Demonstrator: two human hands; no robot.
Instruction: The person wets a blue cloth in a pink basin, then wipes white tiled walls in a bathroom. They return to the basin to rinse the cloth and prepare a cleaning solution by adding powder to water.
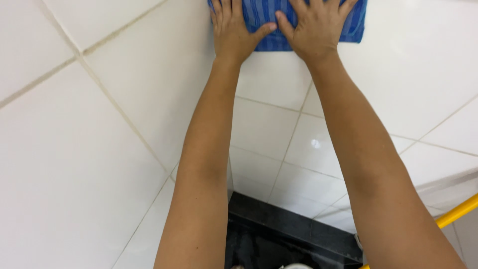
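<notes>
**Blue cloth pressed flat against white tiles by both hands**

The blue cloth (279, 27), striped in darker blue, lies flat on the white tiled wall (89, 164) at the top middle of the view, its upper part cut off by the frame edge. The wall fills most of the picture: large glossy tiles with pale grout lines, meeting at an inside corner that runs down between the two forearms. Below, at the foot of the tiles, sits a dark ledge (294, 224) of black stone. A yellow bar (455, 213) slants in at the lower right edge.

The left hand (233, 31) lies palm down on the cloth's left part, fingers spread and flat, thumb angled out toward the middle. The right hand (318, 25) lies palm down on the cloth's right part, fingers likewise splayed, its thumb pointing toward the left thumb; the two thumb tips are near each other but apart. Neither hand pinches the fabric.
</notes>
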